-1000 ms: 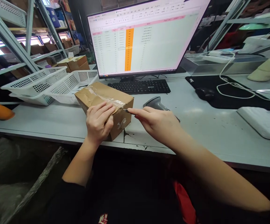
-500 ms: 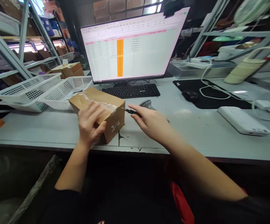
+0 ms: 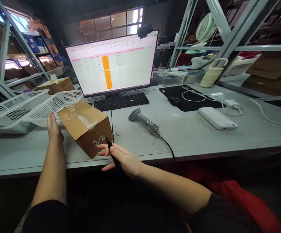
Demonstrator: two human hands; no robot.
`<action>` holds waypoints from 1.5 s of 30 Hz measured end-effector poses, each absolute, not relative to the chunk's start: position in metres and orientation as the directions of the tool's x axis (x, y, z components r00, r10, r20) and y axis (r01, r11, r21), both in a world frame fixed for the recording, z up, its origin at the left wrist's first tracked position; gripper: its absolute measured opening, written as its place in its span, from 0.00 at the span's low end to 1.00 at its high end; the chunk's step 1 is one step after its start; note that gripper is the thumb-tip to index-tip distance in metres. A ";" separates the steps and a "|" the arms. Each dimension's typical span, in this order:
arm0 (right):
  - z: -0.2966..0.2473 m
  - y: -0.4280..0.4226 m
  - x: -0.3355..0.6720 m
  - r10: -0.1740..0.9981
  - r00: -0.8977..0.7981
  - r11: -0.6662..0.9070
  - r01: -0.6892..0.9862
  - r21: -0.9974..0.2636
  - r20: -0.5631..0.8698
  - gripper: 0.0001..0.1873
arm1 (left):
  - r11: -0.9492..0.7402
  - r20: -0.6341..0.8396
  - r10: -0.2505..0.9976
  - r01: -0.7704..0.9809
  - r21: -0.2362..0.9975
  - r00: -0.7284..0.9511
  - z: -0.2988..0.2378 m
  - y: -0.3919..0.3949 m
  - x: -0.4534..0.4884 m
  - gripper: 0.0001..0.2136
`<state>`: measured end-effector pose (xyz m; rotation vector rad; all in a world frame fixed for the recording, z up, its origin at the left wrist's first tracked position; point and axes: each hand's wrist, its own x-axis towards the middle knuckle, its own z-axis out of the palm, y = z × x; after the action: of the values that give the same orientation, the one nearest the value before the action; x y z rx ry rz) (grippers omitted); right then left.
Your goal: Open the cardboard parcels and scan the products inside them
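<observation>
A taped cardboard box (image 3: 87, 121) sits near the table's front edge, with white marks on its near side. Clear tape runs along its top. My left hand (image 3: 54, 127) is upright against the box's left side, fingers stretched out and partly hidden. In my right hand (image 3: 123, 158) is a slim black box cutter (image 3: 112, 152), gripped between thumb and index finger while the other fingers are spread. Its tip points up at the lower right corner of the box's near side; whether it touches the cardboard, I cannot tell.
A handheld barcode scanner (image 3: 142, 119) lies right of the box, its cable over the front edge. Behind are a keyboard (image 3: 122, 101) and monitor (image 3: 128, 71). White baskets (image 3: 55, 103) stand left; a mouse (image 3: 174, 101) and white power bank (image 3: 217, 118) lie right.
My left hand has gone from the top of the box to its left side. My right hand has brought the cutter down from the top edge to the near side. The view has shifted right.
</observation>
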<state>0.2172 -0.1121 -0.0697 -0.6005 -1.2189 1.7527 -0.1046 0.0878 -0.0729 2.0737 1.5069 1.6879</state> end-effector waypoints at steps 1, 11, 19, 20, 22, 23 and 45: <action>-0.070 -0.110 0.218 0.856 -0.507 -0.110 -0.369 -0.923 0.101 0.29 | -0.473 0.659 0.737 0.584 0.660 -0.148 -0.075 0.093 -0.109 0.40; -0.061 -0.061 0.247 0.976 -0.205 -0.002 -0.353 -0.936 0.075 0.26 | -0.448 0.645 0.586 0.466 0.763 -0.491 -0.094 -0.007 -0.083 0.28; -0.054 0.041 0.222 0.988 -0.081 0.121 -0.124 -0.985 0.131 0.18 | -0.572 0.986 0.154 0.820 0.040 0.059 -0.105 -0.106 -0.015 0.25; -0.052 0.045 0.219 0.985 -0.121 0.111 -0.117 -0.987 0.125 0.18 | -0.598 0.980 0.196 0.795 0.107 0.016 -0.098 -0.101 -0.017 0.31; -0.047 0.046 0.221 0.978 -0.156 0.122 -0.094 -0.988 0.136 0.20 | -0.686 0.931 0.359 0.693 0.222 0.057 -0.083 -0.088 -0.023 0.35; -0.044 0.042 0.226 0.976 -0.150 0.150 -0.073 -0.986 0.159 0.23 | -0.721 0.902 0.418 0.644 0.256 0.109 -0.078 -0.083 -0.025 0.33; -0.013 -0.131 0.272 0.349 -0.561 0.669 0.710 0.220 0.751 0.16 | -0.837 0.920 0.341 0.508 0.203 0.194 -0.053 -0.081 0.027 0.08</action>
<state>0.2721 -0.1312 -0.0132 -0.8128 -2.1895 -0.6732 0.0272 -0.0809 -0.0534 2.5360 0.9093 1.8843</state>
